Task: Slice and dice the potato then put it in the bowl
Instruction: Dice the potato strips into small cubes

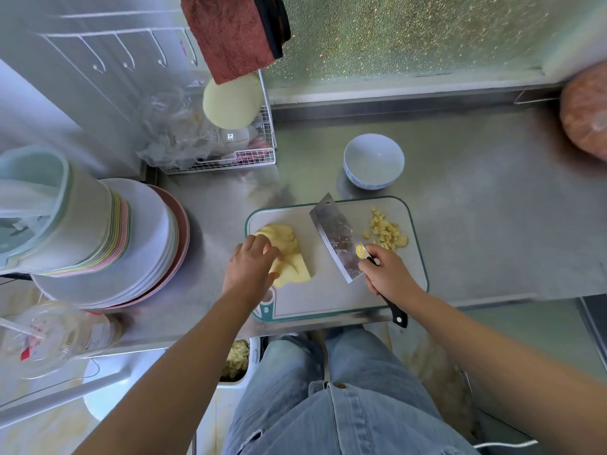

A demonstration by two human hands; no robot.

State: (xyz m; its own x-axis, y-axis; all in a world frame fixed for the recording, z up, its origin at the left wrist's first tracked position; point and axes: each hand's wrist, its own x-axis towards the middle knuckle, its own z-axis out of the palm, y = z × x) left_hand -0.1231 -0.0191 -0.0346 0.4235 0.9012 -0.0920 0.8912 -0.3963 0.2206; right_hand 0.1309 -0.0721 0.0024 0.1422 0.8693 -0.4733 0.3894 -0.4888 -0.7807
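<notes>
Yellow potato slices (290, 257) lie fanned on the left part of a pale cutting board (328, 297) with a green rim. My left hand (249, 267) rests on the slices, fingers curled over them. My right hand (389, 274) grips the black handle of a cleaver (336, 238), whose blade is lifted and tilted over the middle of the board. A small heap of diced potato (387, 233) sits at the board's right side. An empty white bowl (373, 160) stands on the steel counter just beyond the board.
Stacked plates and plastic tubs (108, 238) crowd the left of the steel counter (492, 208). A wire rack (230, 156) with bags stands at the back left, a red cloth (233, 34) above it. A bin with scraps (235, 359) sits below the counter edge.
</notes>
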